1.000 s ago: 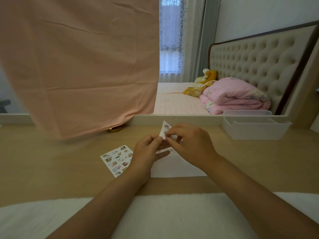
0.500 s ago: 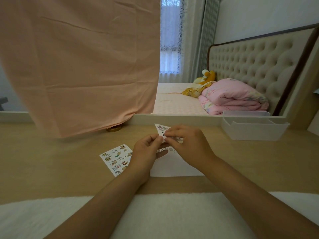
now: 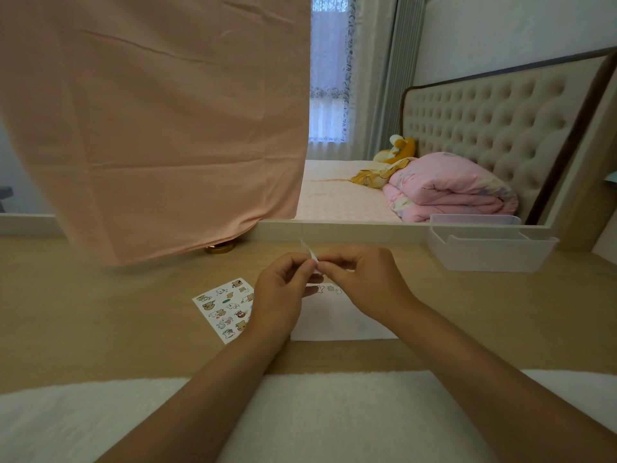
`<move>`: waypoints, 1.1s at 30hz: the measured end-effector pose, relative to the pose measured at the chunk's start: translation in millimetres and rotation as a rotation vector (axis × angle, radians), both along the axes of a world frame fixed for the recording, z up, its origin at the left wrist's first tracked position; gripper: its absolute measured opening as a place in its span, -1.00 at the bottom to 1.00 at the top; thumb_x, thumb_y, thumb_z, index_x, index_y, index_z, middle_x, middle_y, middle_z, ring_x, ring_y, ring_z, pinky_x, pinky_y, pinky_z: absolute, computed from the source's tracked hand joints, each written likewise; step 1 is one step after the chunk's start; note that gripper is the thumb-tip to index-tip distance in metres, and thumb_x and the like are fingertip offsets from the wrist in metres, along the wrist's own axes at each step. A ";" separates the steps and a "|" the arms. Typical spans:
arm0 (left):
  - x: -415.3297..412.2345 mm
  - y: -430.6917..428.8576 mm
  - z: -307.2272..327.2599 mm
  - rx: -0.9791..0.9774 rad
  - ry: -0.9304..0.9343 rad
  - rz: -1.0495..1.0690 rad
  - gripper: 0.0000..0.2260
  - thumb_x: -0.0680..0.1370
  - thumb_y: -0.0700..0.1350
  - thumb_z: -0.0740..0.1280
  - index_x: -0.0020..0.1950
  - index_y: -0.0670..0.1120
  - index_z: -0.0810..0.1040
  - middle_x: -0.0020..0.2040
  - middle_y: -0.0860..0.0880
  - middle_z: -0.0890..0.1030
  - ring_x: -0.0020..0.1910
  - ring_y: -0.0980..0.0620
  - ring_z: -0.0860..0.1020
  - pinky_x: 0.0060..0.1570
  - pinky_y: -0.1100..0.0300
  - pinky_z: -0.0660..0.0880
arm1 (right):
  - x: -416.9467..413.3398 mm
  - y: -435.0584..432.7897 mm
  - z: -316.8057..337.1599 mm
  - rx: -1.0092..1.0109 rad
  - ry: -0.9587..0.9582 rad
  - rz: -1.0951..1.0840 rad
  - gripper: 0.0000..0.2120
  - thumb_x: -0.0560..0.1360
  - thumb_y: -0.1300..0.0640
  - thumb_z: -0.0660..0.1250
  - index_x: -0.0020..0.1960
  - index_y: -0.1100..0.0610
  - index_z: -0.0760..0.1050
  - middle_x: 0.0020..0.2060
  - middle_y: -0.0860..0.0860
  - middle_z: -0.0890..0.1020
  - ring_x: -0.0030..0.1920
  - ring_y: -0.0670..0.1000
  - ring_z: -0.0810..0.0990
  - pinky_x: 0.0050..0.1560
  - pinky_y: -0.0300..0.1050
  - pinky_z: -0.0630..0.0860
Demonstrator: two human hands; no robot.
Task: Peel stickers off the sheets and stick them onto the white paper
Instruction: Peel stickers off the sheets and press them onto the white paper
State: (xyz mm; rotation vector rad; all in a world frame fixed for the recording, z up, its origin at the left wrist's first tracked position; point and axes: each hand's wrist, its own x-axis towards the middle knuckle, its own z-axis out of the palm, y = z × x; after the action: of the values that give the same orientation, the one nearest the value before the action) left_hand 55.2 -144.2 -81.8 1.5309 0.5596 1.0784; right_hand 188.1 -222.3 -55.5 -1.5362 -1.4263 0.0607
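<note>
Above the white paper (image 3: 334, 320), my left hand (image 3: 283, 289) and my right hand (image 3: 364, 279) pinch a small sticker sheet (image 3: 309, 251) between their fingertips. That sheet stands nearly edge-on, its top corner poking up above my fingers. The white paper lies flat on the wooden desk and carries a few small stickers (image 3: 329, 289) along its far edge. A second sticker sheet (image 3: 223, 309), full of cartoon animal stickers, rests on the desk to the left of the paper, partly under my left wrist.
A peach cloth (image 3: 150, 121) hangs over the desk's back left, with a gold lid (image 3: 219, 248) under its hem. A clear plastic bin (image 3: 484, 245) sits at the back right. A white fluffy mat (image 3: 334, 419) covers the near edge. A mirror behind shows a bed.
The held sticker sheet has turned from facing me to nearly edge-on. Both hands have closed in tighter on it, and stickers on the paper's far edge now show below them.
</note>
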 end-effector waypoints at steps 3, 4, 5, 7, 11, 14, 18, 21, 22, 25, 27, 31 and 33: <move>-2.0 1.4 0.2 0.042 -0.002 0.006 -0.89 0.62 -0.22 0.33 -0.02 -0.17 0.65 -0.10 -0.08 0.70 -0.09 0.01 0.70 -0.08 0.20 0.64 | 1.1 -0.3 2.4 -0.043 0.064 0.025 -0.87 0.52 0.14 0.46 0.02 -0.02 0.73 -0.14 -0.17 0.74 -0.08 -0.20 0.69 0.02 -0.09 0.64; -2.5 2.3 0.1 0.069 0.008 0.015 -0.88 0.62 -0.23 0.33 -0.03 -0.15 0.66 -0.12 -0.05 0.70 -0.10 0.02 0.70 -0.08 0.21 0.63 | 1.7 -0.1 3.1 -0.060 0.102 0.030 -0.89 0.53 0.13 0.46 0.01 -0.02 0.74 -0.15 -0.16 0.74 -0.08 -0.18 0.69 0.04 -0.06 0.64; -2.7 3.0 -0.1 0.097 0.021 0.022 -0.88 0.62 -0.23 0.34 -0.05 -0.12 0.67 -0.14 -0.02 0.69 -0.11 0.03 0.69 -0.08 0.22 0.63 | 2.0 -0.3 3.7 -0.073 0.135 0.039 -0.90 0.53 0.13 0.46 0.00 -0.01 0.74 -0.16 -0.16 0.74 -0.08 -0.17 0.70 0.05 -0.03 0.65; -3.3 3.4 -0.8 0.141 0.043 0.027 -0.86 0.62 -0.23 0.34 -0.07 -0.08 0.67 -0.15 0.00 0.69 -0.12 0.04 0.68 -0.06 0.19 0.63 | 2.8 -0.8 5.1 -0.091 0.165 0.049 -0.91 0.52 0.13 0.47 -0.02 0.01 0.75 -0.18 -0.14 0.75 -0.09 -0.15 0.70 0.06 -0.01 0.65; -3.5 3.8 -1.2 0.209 0.063 0.034 -0.86 0.62 -0.22 0.33 -0.07 -0.08 0.67 -0.16 0.02 0.68 -0.09 0.00 0.66 -0.01 0.08 0.64 | 4.6 -1.9 7.3 -0.109 0.159 0.070 -0.89 0.55 0.15 0.44 -0.03 0.00 0.74 -0.19 -0.14 0.75 -0.10 -0.15 0.71 0.04 -0.08 0.65; -2.9 2.2 0.0 0.203 0.045 0.035 -0.85 0.61 -0.23 0.34 -0.09 -0.05 0.67 -0.16 0.04 0.68 -0.09 0.00 0.65 0.00 0.02 0.64 | 5.7 -2.2 8.4 -0.109 0.185 0.077 -0.88 0.56 0.17 0.42 -0.03 0.05 0.75 -0.19 -0.12 0.75 -0.10 -0.13 0.72 0.01 -0.13 0.63; -2.5 1.3 -0.3 0.213 0.051 0.054 -0.87 0.61 -0.21 0.35 -0.05 -0.05 0.68 -0.15 0.06 0.68 -0.08 0.02 0.65 0.00 0.02 0.65 | 4.3 -1.5 7.0 -0.094 0.122 0.035 -0.86 0.57 0.16 0.41 -0.03 0.03 0.75 -0.19 -0.12 0.74 -0.11 -0.10 0.71 0.00 -0.02 0.65; -1.8 -0.4 -0.6 0.194 0.043 0.064 -0.88 0.61 -0.19 0.36 -0.05 -0.05 0.68 -0.14 0.05 0.69 -0.08 0.02 0.66 0.00 -0.03 0.65 | 1.6 -1.0 4.6 -0.053 -0.001 -0.010 -0.86 0.56 0.15 0.39 -0.03 0.01 0.74 -0.21 -0.13 0.73 -0.17 -0.13 0.68 -0.09 -0.05 0.63; -1.8 -0.6 -0.7 0.191 0.049 0.070 -0.89 0.60 -0.18 0.36 -0.05 -0.05 0.69 -0.14 0.05 0.69 -0.09 0.04 0.66 0.01 -0.06 0.64 | 1.2 -0.8 3.9 -0.036 -0.038 -0.020 -0.86 0.56 0.16 0.39 -0.03 0.02 0.73 -0.22 -0.13 0.72 -0.18 -0.13 0.68 -0.12 -0.09 0.62; -1.6 -0.9 -0.6 0.211 0.067 0.085 -0.90 0.60 -0.16 0.38 -0.05 -0.04 0.69 -0.16 0.08 0.69 -0.12 0.06 0.66 0.04 -0.13 0.62 | 0.7 -0.3 2.3 0.006 -0.137 -0.033 -0.87 0.56 0.17 0.40 -0.02 0.04 0.73 -0.23 -0.14 0.71 -0.20 -0.16 0.65 -0.20 -0.27 0.55; -1.9 -1.5 0.4 0.226 0.066 0.100 -0.90 0.59 -0.16 0.39 -0.06 -0.02 0.69 -0.16 0.10 0.69 -0.11 0.08 0.65 0.03 -0.13 0.61 | 0.1 0.0 2.1 0.008 -0.123 -0.034 -0.87 0.56 0.18 0.40 -0.03 0.06 0.73 -0.25 -0.15 0.70 -0.22 -0.18 0.65 -0.24 -0.39 0.48; -2.9 -3.1 1.1 0.268 0.094 0.123 -0.88 0.58 -0.14 0.40 -0.08 0.07 0.68 -0.15 0.15 0.69 -0.07 0.11 0.64 0.01 -0.07 0.60 | 0.5 -0.5 3.7 -0.023 0.007 -0.046 -0.84 0.56 0.19 0.39 -0.13 0.03 0.71 -0.32 -0.15 0.69 -0.32 -0.20 0.61 -0.31 -0.43 0.41; -2.3 -2.9 1.0 0.242 0.076 0.109 -0.88 0.58 -0.16 0.40 -0.07 0.04 0.69 -0.14 0.13 0.69 -0.05 0.09 0.64 0.04 -0.10 0.60 | 0.9 -0.8 4.4 -0.024 0.063 -0.044 -0.82 0.57 0.18 0.39 -0.17 0.02 0.70 -0.34 -0.14 0.68 -0.33 -0.20 0.61 -0.32 -0.42 0.41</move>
State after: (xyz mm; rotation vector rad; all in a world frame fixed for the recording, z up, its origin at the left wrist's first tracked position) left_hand 52.9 -147.1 -80.8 1.7741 0.5869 1.2097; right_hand 189.0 -223.1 -51.1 -1.5713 -1.3463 0.0986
